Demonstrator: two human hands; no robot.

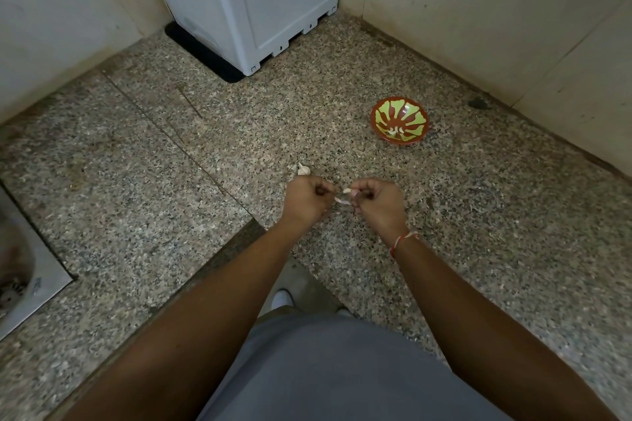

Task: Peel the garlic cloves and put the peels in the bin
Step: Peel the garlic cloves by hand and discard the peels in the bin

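Observation:
My right hand (376, 203) pinches a small pale garlic clove (346, 191) at its fingertips. My left hand (307, 200) is closed on a thin strip of peel (343, 202) that stretches between the two hands. Both hands hover above the speckled granite counter (171, 181), a short gap apart. Just beyond my left hand a partly broken garlic bulb (303, 169) lies on the counter. A red bowl with a green pattern (399, 120) stands to the far right and holds a few white peeled cloves (396, 130). No bin is in view.
A grey plastic appliance (246, 0) on a black mat fills the back corner. Beige walls close the counter at left and right. A steel sink (24, 277) is set into the counter at the left edge. A small dark chip (478, 102) lies by the right wall.

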